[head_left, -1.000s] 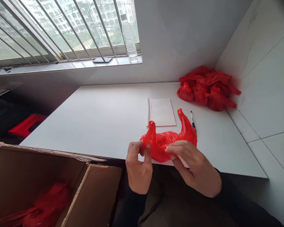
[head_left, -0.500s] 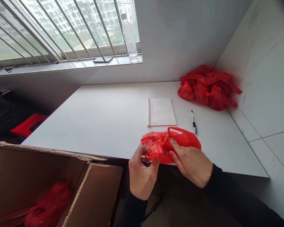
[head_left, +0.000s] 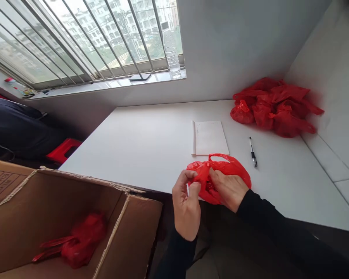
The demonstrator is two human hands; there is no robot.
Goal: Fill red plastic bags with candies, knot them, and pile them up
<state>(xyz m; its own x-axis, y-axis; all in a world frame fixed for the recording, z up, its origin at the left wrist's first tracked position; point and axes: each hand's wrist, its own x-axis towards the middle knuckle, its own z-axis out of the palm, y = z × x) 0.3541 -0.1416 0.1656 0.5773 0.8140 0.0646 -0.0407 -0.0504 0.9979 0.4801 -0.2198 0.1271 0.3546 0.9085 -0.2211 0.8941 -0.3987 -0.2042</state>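
A red plastic bag (head_left: 235, 167) lies at the near edge of the white table, its mouth pulled apart and one handle loop standing up at the back. On its left side, my left hand (head_left: 187, 205) pinches the rim between thumb and fingers. My right hand (head_left: 228, 190) reaches into the mouth from the right with its fingers together. The fingertips are hidden in the red film, and what they grip, if anything, cannot be made out. Small red contents show faintly inside.
Beyond the bag lie a notepad (head_left: 211, 138) and a pen (head_left: 253, 152). A heap of red bags (head_left: 275, 106) fills the back right corner. At lower left, an open cardboard box (head_left: 139, 228) holds another red bag (head_left: 83, 242). A bottle (head_left: 171, 52) stands on the windowsill.
My right hand has gone deeper into the bag, its fingertips now hidden. My left hand still pinches the rim. The view has swung left, showing more of the box.
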